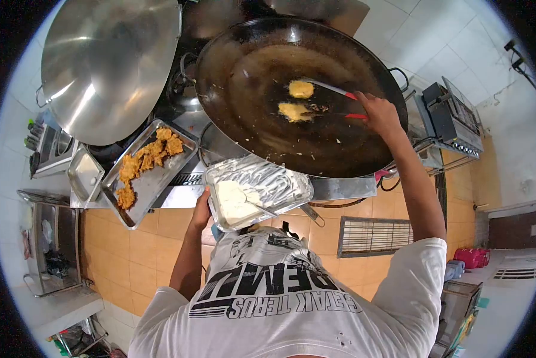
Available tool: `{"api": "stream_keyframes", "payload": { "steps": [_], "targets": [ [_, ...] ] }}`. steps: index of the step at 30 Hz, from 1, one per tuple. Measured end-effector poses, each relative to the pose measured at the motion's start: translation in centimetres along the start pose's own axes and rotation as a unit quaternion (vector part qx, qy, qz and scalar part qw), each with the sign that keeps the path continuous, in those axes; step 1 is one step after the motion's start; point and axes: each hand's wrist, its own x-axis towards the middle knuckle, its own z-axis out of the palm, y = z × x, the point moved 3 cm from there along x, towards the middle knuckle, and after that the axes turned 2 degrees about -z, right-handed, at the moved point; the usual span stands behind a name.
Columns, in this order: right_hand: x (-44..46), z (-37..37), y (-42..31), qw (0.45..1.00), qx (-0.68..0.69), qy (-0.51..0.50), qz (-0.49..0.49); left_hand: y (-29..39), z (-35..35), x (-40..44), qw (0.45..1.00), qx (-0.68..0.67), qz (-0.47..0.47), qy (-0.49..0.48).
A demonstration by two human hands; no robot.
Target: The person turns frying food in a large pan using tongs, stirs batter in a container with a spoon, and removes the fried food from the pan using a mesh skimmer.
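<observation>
My right hand [380, 114] reaches over the large wok [339, 149], closed around the red handles of metal tongs [332, 88]. In the wok's dark oil lie two yellow battered pieces [301, 90], one above the other in view. The upper tong arm ends at the upper piece; the lower arm runs towards the other. I cannot tell whether the tips grip either. My left hand [201, 210] holds the left edge of a metal tray [308, 192] of thick white batter [235, 201], its fingers partly hidden below. A metal utensil [262, 207] rests in the batter.
Left of the wok, a metal tray [163, 170] holds browned fried pieces [145, 158]. A smaller metal tray [85, 174] sits beside it. A big shiny metal lid or pan [110, 65] stands at the upper left. A floor grate [375, 237] lies at right.
</observation>
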Motion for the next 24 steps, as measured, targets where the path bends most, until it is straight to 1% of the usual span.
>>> {"api": "stream_keyframes", "payload": {
  "steps": [3,5,6,7,9,12,15,20,24],
  "targets": [
    [0.1,1.0,0.9,1.0,-0.018,0.016,0.012,0.0,0.0,0.0,1.0,-0.009,0.004,-0.018],
    [0.2,2.3,1.4,0.999,-0.024,0.037,0.011,0.1,0.1,0.0,1.0,-0.004,0.024,-0.006],
    [0.2,2.4,1.2,0.999,-0.017,0.032,0.011,0.0,0.2,0.1,0.999,-0.003,0.035,0.0],
    [0.4,2.5,0.7,1.0,-0.009,0.026,0.01,-0.3,-0.2,0.3,1.0,-0.016,0.021,-0.007],
    [0.7,2.6,0.1,1.0,-0.013,0.028,-0.002,-0.7,-0.5,0.6,0.999,-0.024,0.021,-0.022],
    [0.3,1.3,-0.1,1.0,0.021,0.003,-0.01,-0.7,-0.6,0.7,0.999,-0.026,0.018,-0.023],
    [0.1,0.2,0.1,0.999,0.018,-0.016,-0.022,-0.4,-0.3,0.4,1.0,-0.024,0.007,-0.016],
    [0.0,0.9,1.0,1.0,-0.016,-0.019,0.006,-0.8,-0.8,0.7,0.999,-0.019,-0.014,-0.025],
    [0.0,2.4,1.3,0.999,-0.034,-0.019,0.007,-0.6,-0.6,0.4,1.0,-0.01,0.005,-0.004]
  ]
}}
